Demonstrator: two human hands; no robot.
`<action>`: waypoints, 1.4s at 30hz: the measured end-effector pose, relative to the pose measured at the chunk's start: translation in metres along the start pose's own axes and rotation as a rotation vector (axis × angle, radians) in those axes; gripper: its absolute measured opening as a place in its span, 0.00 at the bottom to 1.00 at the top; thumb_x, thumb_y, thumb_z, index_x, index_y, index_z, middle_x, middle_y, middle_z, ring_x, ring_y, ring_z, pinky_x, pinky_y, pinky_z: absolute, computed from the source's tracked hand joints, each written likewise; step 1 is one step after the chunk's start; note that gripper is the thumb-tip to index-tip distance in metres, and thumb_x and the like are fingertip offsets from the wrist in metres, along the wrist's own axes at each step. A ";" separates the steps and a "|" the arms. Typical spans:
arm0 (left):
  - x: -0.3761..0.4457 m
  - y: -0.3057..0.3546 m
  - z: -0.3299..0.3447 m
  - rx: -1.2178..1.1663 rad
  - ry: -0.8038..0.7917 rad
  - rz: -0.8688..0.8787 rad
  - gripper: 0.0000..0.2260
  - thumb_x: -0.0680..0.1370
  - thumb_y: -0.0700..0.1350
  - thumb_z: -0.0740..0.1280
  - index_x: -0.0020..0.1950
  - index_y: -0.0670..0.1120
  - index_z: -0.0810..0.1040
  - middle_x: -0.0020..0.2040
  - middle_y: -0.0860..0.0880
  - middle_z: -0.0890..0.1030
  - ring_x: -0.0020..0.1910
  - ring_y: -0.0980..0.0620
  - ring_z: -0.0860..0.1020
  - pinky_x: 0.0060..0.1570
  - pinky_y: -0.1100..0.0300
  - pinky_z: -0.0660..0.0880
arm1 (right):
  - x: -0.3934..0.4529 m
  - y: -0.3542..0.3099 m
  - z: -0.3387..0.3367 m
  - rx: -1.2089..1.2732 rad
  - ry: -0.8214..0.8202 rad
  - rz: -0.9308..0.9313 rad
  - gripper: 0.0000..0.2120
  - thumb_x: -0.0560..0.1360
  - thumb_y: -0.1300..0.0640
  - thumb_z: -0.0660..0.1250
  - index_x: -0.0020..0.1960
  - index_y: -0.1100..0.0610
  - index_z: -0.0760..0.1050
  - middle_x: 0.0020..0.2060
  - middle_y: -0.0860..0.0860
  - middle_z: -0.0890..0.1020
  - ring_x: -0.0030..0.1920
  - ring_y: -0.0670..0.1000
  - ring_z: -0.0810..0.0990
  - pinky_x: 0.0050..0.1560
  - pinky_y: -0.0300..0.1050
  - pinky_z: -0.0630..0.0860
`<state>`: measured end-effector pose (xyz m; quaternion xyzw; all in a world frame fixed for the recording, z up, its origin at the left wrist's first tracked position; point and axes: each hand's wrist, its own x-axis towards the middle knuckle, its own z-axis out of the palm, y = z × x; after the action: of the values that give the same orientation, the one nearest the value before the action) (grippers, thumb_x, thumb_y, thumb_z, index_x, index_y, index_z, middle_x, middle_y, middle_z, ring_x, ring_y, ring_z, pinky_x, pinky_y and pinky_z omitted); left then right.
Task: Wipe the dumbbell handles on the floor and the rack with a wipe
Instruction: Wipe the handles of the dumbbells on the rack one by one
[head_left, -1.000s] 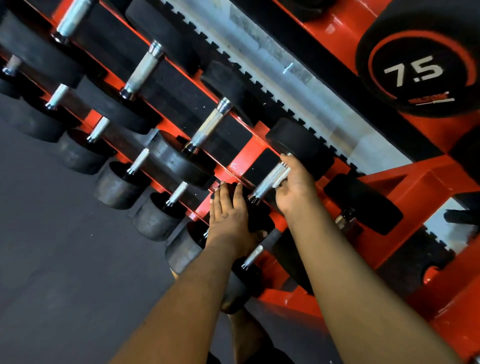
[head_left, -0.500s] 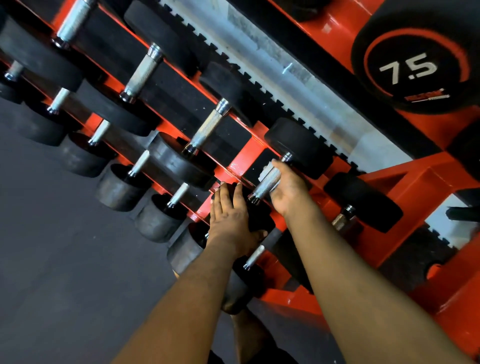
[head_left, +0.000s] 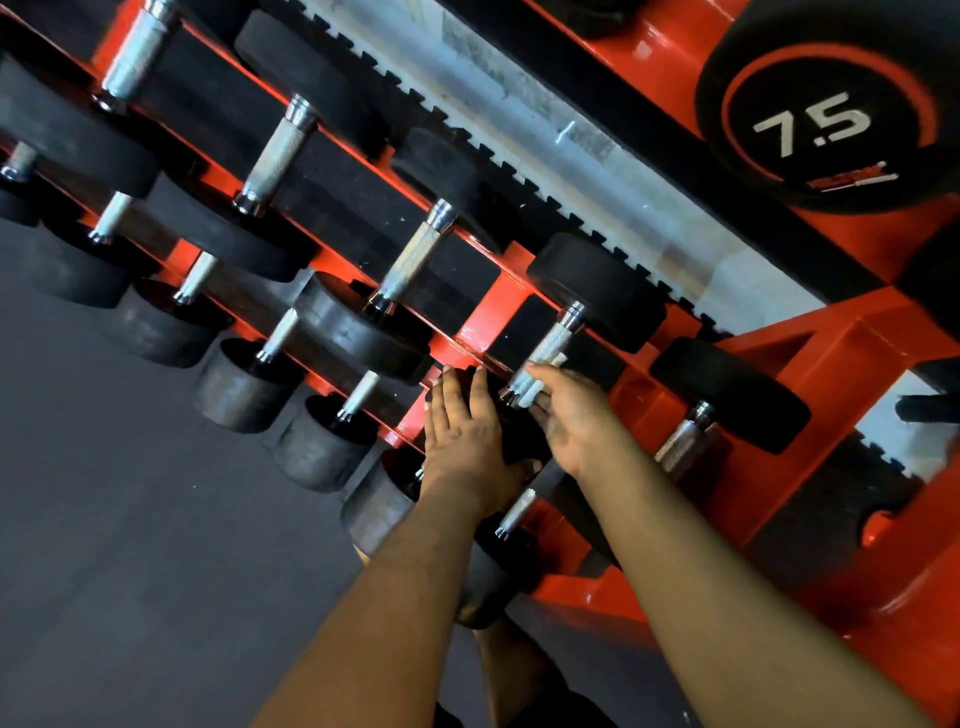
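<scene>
Bare forearms, hands (head_left: 467, 441) ungloved, no sleeves

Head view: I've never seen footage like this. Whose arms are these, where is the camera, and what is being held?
There is one view only, from a camera worn on the person's head, looking down along both bare arms. Ahead stands an orange rack holding rows of black dumbbells with silver handles. The left hand lies flat, fingers straight, on the black end of one dumbbell. The right hand presses a white wipe around the lower part of that dumbbell's handle. A bigger weight marked 7.5 sits upper right. The grey floor lies to the left.
</scene>
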<state>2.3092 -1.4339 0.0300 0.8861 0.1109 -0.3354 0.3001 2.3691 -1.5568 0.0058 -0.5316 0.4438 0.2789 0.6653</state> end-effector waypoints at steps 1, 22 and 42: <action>0.000 0.000 0.001 0.001 0.002 0.001 0.58 0.70 0.59 0.77 0.82 0.49 0.36 0.81 0.42 0.31 0.80 0.43 0.33 0.79 0.47 0.37 | -0.001 0.003 0.000 -0.013 0.008 -0.010 0.08 0.78 0.57 0.70 0.55 0.59 0.79 0.44 0.57 0.85 0.38 0.52 0.86 0.33 0.42 0.80; -0.002 0.001 -0.008 0.025 -0.033 0.041 0.57 0.72 0.61 0.76 0.82 0.49 0.35 0.81 0.38 0.33 0.80 0.40 0.33 0.79 0.46 0.37 | 0.018 0.000 -0.029 -1.965 -0.137 -1.366 0.25 0.74 0.63 0.57 0.69 0.58 0.76 0.70 0.55 0.77 0.74 0.57 0.70 0.75 0.62 0.61; 0.000 0.001 -0.010 0.049 -0.089 0.060 0.54 0.74 0.60 0.73 0.82 0.50 0.35 0.80 0.36 0.32 0.80 0.39 0.32 0.79 0.45 0.36 | 0.014 -0.001 -0.023 -2.237 0.124 -1.236 0.27 0.79 0.58 0.46 0.73 0.56 0.71 0.75 0.56 0.70 0.78 0.57 0.62 0.79 0.58 0.54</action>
<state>2.3147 -1.4284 0.0363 0.8804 0.0624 -0.3678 0.2927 2.3695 -1.5807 -0.0074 -0.9281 -0.3211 0.1195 -0.1456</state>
